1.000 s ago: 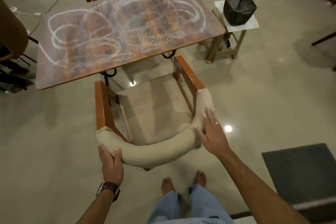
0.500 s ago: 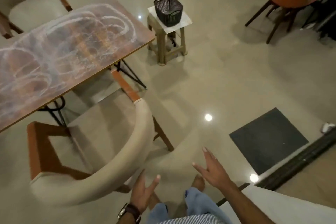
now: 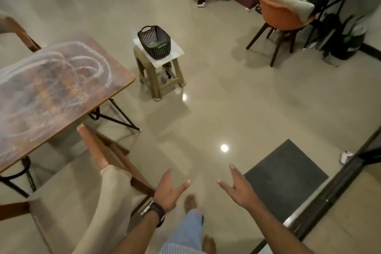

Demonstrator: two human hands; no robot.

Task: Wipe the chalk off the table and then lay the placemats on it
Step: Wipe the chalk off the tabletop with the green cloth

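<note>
Beside the chalk-smeared table [image 3: 61, 88], a basket [image 3: 155, 41] sits on a stool [image 3: 158, 72].

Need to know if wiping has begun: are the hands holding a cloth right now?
No, the left hand and right hand are both open and empty above the floor, and the table still shows chalk swirls.

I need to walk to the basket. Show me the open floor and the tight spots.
Open: floor between the table, stool and dark mat, ahead of both empty hands. Tight: the gap between table and beige chair; the stool top, taken by the basket.
</note>
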